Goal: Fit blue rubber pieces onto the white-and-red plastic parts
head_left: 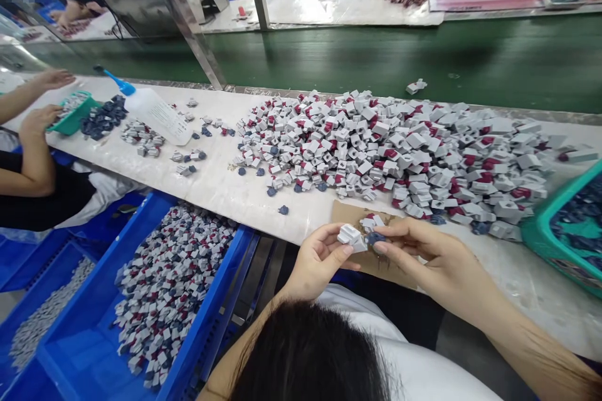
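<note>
My left hand (pixel 316 263) holds a light grey plastic piece (pixel 350 237) between thumb and fingers. Just to its right, my right hand (pixel 423 254) pinches a small dark blue part (pixel 375 239), close against the grey piece; whether the two touch is hard to tell. Behind the fingertips, another grey and red piece (pixel 371 222) lies over a brown cardboard sheet (pixel 342 214) at the table's front edge. A large heap of grey and dark red pieces (pixel 348 144) spreads over the white table beyond both hands.
A teal basket (pixel 540 219) of dark blue parts stands at the right. Blue bins (pixel 89 332) with pieces are at the lower left. A white bottle (pixel 157 114) lies on the table. Behind runs a green conveyor (pixel 329 56). Another person's arms (pixel 35 144) are at the left.
</note>
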The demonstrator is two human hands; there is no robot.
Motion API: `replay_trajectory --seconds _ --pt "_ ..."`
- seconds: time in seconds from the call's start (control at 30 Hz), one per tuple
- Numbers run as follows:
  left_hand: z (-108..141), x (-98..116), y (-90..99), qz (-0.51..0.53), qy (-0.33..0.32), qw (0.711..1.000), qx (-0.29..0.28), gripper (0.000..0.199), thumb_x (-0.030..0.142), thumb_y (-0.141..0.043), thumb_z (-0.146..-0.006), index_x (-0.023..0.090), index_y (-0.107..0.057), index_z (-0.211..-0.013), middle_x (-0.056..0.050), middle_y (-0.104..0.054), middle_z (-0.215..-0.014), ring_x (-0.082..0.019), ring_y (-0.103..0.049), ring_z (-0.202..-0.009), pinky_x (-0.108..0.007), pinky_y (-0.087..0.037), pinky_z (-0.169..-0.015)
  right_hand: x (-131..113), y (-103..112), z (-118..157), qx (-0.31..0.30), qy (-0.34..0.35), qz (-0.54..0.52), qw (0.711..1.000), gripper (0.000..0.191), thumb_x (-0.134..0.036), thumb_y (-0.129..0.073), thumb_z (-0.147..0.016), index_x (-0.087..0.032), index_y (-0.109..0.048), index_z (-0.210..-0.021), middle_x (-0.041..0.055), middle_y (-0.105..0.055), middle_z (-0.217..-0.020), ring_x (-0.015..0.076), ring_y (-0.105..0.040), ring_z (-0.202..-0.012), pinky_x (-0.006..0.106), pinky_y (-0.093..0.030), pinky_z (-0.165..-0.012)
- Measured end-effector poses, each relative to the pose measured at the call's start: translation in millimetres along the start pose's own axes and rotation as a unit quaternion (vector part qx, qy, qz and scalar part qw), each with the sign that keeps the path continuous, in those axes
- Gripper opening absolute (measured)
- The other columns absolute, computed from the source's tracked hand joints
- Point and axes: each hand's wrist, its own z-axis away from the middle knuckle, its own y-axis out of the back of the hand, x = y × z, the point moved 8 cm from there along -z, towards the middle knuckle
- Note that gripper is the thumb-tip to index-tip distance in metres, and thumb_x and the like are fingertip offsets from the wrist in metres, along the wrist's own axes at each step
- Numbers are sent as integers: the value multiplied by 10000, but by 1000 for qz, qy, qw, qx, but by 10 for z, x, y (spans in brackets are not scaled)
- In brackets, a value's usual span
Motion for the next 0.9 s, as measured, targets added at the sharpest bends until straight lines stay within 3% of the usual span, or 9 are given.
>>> replay_trajectory --seconds 0.17,0.33,0.53,0.63,0.77,0.83,0.9 --pt "42 81 -3 -59 -56 997 -9 341 337 -717 -701 174 -629 -987 -67 -675 -922 -197 -635 -865 -278 -573 -662 -129 -40 -40 -36 32 47 998 209 -366 -481 -887 -199 -605 -860 38 -632 -750 137 -548 -587 231 -470 -526" --pt "87 114 9 -151 -121 981 -26 271 288 -641 -782 181 -637 -1031 -85 -682 -992 -198 -643 -900 -290 -542 -775 -139 -131 -89 -93 54 38 994 189 -311 -480 -888 -188 -622 -868 29 -624 -757 130 -570 -643 206 -445 -548" --pt "40 76 20 -151 -84 984 -48 271 280 -629 -794 178 -606 -1044 -71 -680 -948 -177 -652 -876 -281 -536 -782 192 -304 -74 -116 -32 -68 990 268 -431 -495 -877 -177 -574 -837 4 -554 -634 113 -510 -518 201 -408 -459" --pt "-33 133 70 -122 -64 989 -53 249 322 -643 -779 181 -573 -972 -49 -650 -910 -145 -638 -809 -244 -549 -686 157 -360 -162 -111 -35 -60 991 298 -453 -488 -874 -172 -587 -897 16 -572 -657 125 -521 -542 210 -416 -465" --pt "-168 318 385 -113 -91 989 -3 304 368 -681 -729 205 -471 -876 -41 -627 -941 -156 -644 -762 -235 -539 -575 -157 -280 -428 -115 31 25 993 306 -419 -479 -889 -214 -587 -1088 42 -637 -853 167 -589 -752 246 -464 -619" --pt "-204 474 671 -148 -132 978 68 307 374 -666 -732 213 -444 -871 -45 -628 -964 -162 -651 -755 -247 -534 -592 -237 -112 -641 -103 42 55 992 362 -456 -439 -905 -242 -551 -1175 45 -638 -949 174 -595 -821 260 -477 -664" --pt "-196 676 945 -231 -180 945 147 268 358 -638 -742 211 -464 -884 -41 -621 -943 -174 -641 -802 -256 -528 -636 -209 171 -951 -70 45 103 991 401 -509 -400 -906 -254 -554 -1175 46 -636 -1013 178 -601 -825 266 -486 -655"
